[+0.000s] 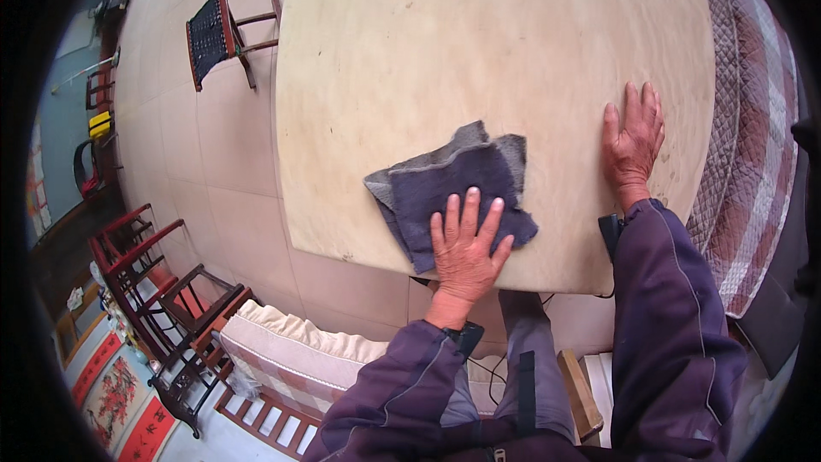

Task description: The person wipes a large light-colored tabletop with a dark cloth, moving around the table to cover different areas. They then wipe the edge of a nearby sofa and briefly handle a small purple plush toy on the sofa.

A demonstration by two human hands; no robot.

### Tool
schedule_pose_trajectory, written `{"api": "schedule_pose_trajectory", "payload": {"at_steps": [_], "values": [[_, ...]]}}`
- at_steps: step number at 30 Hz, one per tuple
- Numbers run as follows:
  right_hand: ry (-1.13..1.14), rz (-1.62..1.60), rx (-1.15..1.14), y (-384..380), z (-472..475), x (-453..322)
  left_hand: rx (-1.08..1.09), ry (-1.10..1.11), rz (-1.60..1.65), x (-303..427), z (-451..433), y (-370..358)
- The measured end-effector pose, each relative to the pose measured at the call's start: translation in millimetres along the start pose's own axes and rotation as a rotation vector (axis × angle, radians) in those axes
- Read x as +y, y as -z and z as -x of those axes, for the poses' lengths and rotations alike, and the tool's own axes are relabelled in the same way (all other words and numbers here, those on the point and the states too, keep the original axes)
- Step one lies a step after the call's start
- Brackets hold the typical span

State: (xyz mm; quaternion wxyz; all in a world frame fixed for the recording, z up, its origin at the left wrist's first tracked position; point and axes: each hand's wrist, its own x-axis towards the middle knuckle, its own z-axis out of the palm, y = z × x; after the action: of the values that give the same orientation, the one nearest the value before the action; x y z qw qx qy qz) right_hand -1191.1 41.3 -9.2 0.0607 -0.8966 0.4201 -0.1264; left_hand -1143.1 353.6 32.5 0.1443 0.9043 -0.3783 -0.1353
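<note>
My left hand (467, 250) lies flat with its fingers spread on a folded cloth (449, 179), dark blue-purple on top and grey on its underside. Under the cloth is a pale wooden tabletop (410, 64), and the cloth lies close to its near edge. The cloth's far corners are uneven, with grey layers showing beyond the dark one. My right hand (634, 141) rests palm down on bare wood near the table's right side. It holds nothing, and its fingers point away from me.
Quilted bedding (747, 109) borders the table on the right. A chair with a dark woven part (211, 38) stands beyond the left edge. Lower left are dark wooden furniture (138, 263) and a cushioned seat (301, 350). A wooden board (580, 394) and a black cable (494, 375) are near my legs.
</note>
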Motion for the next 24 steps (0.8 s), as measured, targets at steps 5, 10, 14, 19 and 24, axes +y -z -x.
{"api": "schedule_pose_trajectory", "payload": {"at_steps": [5,10,14,19,24], "values": [[-0.002,0.006,-0.013,4,0,-5,0.049,0.131,-0.118,-68,-35,23],[-0.022,0.025,-0.048,7,0,-7,0.200,0.459,-0.226,-144,-94,56],[-0.032,0.019,-0.081,9,0,-8,0.278,0.594,-0.199,-178,-154,69],[-0.026,0.014,-0.104,11,0,-8,0.334,0.627,-0.171,-189,-237,79],[-0.045,-0.002,-0.132,13,-1,-10,0.346,0.495,-0.187,-164,-304,71]]}}
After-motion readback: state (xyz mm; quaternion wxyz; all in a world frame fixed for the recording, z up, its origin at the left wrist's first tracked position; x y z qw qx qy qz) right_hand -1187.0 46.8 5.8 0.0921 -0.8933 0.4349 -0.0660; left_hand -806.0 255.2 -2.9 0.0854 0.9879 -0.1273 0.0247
